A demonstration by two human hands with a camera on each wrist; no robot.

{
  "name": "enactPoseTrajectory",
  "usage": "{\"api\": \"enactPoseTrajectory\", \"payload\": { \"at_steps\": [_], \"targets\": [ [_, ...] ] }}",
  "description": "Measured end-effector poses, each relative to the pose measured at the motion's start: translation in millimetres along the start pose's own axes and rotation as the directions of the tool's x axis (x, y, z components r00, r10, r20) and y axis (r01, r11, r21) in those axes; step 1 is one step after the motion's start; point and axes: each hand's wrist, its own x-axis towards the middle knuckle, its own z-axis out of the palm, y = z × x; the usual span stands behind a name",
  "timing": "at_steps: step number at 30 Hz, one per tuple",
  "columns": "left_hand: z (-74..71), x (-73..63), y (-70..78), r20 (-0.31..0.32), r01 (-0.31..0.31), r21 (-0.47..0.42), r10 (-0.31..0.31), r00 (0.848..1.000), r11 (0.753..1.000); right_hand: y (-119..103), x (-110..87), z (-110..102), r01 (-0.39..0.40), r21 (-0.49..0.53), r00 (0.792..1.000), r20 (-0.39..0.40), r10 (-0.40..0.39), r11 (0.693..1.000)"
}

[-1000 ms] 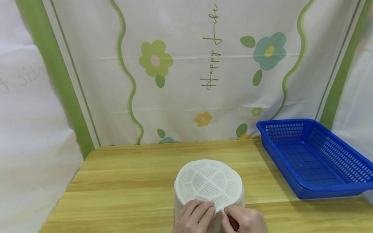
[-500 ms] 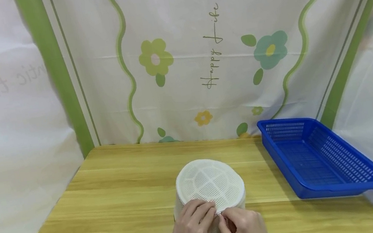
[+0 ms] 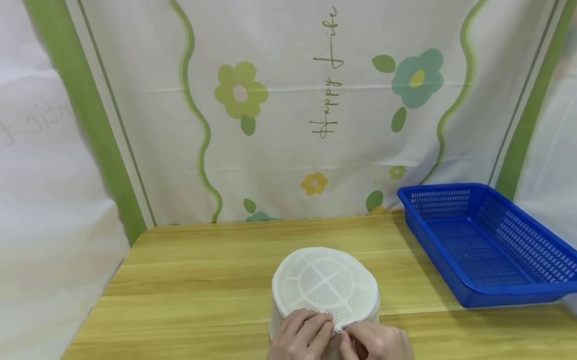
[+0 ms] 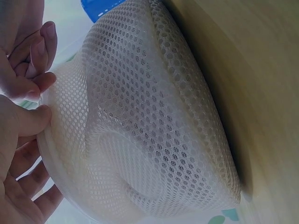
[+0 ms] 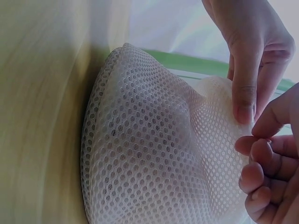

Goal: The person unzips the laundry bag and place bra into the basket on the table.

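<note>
A round white mesh laundry bag (image 3: 322, 288) stands on the table in front of me, its ribbed disc of a top facing up. My left hand (image 3: 295, 352) grips the near rim, fingers over the top and thumb (image 4: 35, 119) against the side. Just to its right, my right hand (image 3: 379, 351) pinches a small white zipper pull (image 3: 339, 330) at the rim between thumb and forefinger. Its other fingers (image 5: 261, 196) are curled beside the mesh. Below the rim, the side wall (image 4: 140, 102) sags in soft folds. The bag's inside is hidden.
A blue plastic basket (image 3: 447, 271) with slotted walls stands at the table's right rear. The wood-grain table (image 3: 171, 299) reaches back to a white curtain (image 3: 266, 39) with printed flowers, and more white cloth hangs on both sides.
My right hand has shifted slightly left along the rim, closer to the left hand. The bag's top has moved a little to the right. My left hand keeps its place.
</note>
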Motion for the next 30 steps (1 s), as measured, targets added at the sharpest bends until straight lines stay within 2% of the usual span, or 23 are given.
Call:
{"api": "enactPoseTrajectory", "payload": {
  "at_steps": [7, 22, 30],
  "targets": [
    [-0.5, 0.1, 0.0, -0.004, -0.011, 0.016, 0.011, 1.0, 1.0, -0.6, -0.2, 0.0, -0.012, 0.004, 1.0, -0.004, 0.012, 1.0],
    [-0.9, 1.1, 0.4, -0.003, 0.007, 0.006, -0.007, 1.0, 1.0, -0.9, -1.7, -0.6, -0.037, -0.011, 0.999, -0.011, 0.037, 0.999],
    [-1.0, 0.9, 0.6, 0.026, 0.011, 0.014, -0.011, 1.0, 1.0, 1.3, -4.5, -0.3, -0.052, -0.028, 0.999, -0.006, 0.051, 0.998]
  ]
}}
